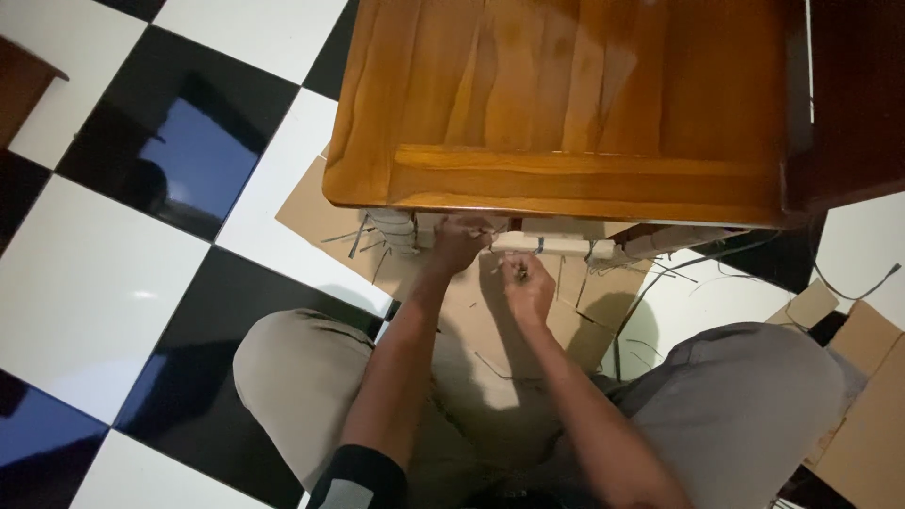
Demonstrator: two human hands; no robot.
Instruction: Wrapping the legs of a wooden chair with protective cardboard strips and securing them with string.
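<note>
Checkered black-and-white floor (104, 283), cardboard sheet (490, 339) under you. At twelve o'clock, your left hand (457, 243) grips the pale wrapped rail (551, 245) beneath the wooden furniture (566, 104); your right hand (528, 283) pinches a thin strand (504, 267). Several bindings look done; loose strands remain.

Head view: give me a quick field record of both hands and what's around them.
left hand: grips the pale wooden bar under the table edge
right hand: pinches a thin strip, just below the bar
table: brown varnished wood, above the hands
cardboard: flat on the checkered floor
strips: loose on the cardboard
</note>
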